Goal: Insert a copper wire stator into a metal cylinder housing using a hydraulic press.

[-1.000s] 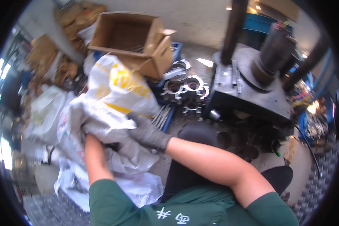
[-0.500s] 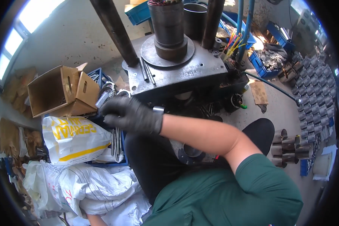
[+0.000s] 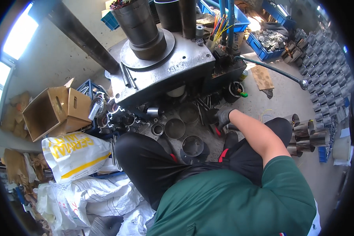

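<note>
My right hand (image 3: 221,118), in a dark grey glove, reaches down to the floor in front of the press, just beyond my feet. Dark metal bars (image 3: 202,106) lie right beside it, and its fingers blend into the dark parts there, so what they hold, if anything, cannot be made out. At the lower left, my left hand (image 3: 106,225) in a grey glove is over the white woven sacks (image 3: 102,192); its fingers are unclear. Round dark metal rings or discs (image 3: 175,128) lie on the floor between my knees and the press, near a shiny short cylinder (image 3: 153,111).
The press table (image 3: 161,74) carries a large metal cylinder (image 3: 137,25) and two loose rods (image 3: 126,74). A lever with a ball end (image 3: 303,84) sticks out rightward. Stacked metal sleeves (image 3: 326,78) stand at right. An open cardboard box (image 3: 72,104) and metal housings (image 3: 112,106) sit at left.
My right hand has swung from the bins at left, across to the right and down to the floor. My left glove has come into view by the sacks. The whole view has tilted and shifted.
</note>
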A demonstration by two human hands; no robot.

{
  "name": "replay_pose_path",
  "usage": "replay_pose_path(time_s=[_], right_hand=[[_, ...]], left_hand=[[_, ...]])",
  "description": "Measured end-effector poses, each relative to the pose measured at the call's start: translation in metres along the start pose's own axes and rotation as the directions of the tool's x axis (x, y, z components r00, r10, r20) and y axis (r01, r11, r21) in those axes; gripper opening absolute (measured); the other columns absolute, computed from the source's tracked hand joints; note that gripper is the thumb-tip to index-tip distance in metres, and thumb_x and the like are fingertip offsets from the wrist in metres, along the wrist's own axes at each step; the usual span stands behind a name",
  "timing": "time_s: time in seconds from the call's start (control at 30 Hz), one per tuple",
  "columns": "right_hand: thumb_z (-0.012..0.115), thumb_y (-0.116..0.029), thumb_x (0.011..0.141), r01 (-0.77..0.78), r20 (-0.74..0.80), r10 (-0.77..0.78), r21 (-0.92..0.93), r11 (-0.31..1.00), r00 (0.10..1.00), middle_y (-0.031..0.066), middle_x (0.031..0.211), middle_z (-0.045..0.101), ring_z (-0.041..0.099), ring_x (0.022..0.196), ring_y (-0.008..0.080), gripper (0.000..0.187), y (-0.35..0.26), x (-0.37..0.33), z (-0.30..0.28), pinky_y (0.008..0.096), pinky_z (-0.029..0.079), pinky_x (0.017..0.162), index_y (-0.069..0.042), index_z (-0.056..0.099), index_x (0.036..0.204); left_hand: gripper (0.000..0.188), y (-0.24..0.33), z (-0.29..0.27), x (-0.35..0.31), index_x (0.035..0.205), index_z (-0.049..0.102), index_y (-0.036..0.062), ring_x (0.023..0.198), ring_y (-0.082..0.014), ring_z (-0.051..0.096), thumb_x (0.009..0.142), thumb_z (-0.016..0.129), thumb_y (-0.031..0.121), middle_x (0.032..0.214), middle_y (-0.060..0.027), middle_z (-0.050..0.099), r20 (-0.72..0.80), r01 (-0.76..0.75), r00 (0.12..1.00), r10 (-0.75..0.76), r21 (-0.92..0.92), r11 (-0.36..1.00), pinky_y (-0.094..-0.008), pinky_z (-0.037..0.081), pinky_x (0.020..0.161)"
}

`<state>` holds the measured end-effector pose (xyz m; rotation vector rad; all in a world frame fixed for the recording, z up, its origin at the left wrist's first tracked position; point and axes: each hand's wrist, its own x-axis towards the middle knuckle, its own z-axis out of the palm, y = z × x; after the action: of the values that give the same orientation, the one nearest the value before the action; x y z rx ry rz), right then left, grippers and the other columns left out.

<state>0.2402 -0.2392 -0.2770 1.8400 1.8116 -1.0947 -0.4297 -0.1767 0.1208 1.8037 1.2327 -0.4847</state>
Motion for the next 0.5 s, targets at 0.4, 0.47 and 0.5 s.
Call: replay_pose_path(time_s=[0.4, 0.47, 0.5], right_hand=[[0.074, -0.028, 0.079, 0.066, -0.311, -0.110, -0.150, 0.986, 0.944, 0.0144, 0.095, 0.076, 0.073, 0.094, 0.0376, 0.029, -0.101, -0.140, -0.114, 0.0490, 0.058, 0.083, -0.011, 0.080, 0.102], [0.075, -0.030, 0.081, 0.120, -0.439, -0.178, -0.157, 0.980, 0.881, 0.0122, 0.097, 0.074, 0.072, 0.094, 0.0377, 0.029, -0.125, -0.194, -0.137, 0.0500, 0.057, 0.082, -0.012, 0.078, 0.103], [0.075, -0.031, 0.082, 0.144, -0.490, -0.211, -0.171, 0.975, 0.846, 0.0110, 0.098, 0.073, 0.072, 0.094, 0.0374, 0.028, -0.136, -0.216, -0.146, 0.0503, 0.056, 0.082, -0.012, 0.077, 0.103]], left_hand=[[0.078, 0.233, 0.020, 0.231, 0.149, 0.054, 0.0080, 0.136, -0.0423, 0.056, 0.079, 0.088, 0.017, 0.147, -0.0251, 0.055, -0.222, -0.731, 0.571, 0.790, 0.300, 0.613, -0.0464, 0.047, 0.115], [0.085, 0.256, 0.047, 0.260, 0.152, 0.051, 0.0083, 0.138, -0.0445, 0.053, 0.077, 0.090, 0.019, 0.152, -0.0260, 0.049, -0.196, -0.773, 0.527, 0.827, 0.294, 0.562, -0.0471, 0.045, 0.119], [0.088, 0.265, 0.058, 0.268, 0.154, 0.048, 0.0086, 0.140, -0.0449, 0.051, 0.077, 0.091, 0.019, 0.155, -0.0259, 0.046, -0.183, -0.767, 0.538, 0.823, 0.298, 0.568, -0.0473, 0.043, 0.121]])
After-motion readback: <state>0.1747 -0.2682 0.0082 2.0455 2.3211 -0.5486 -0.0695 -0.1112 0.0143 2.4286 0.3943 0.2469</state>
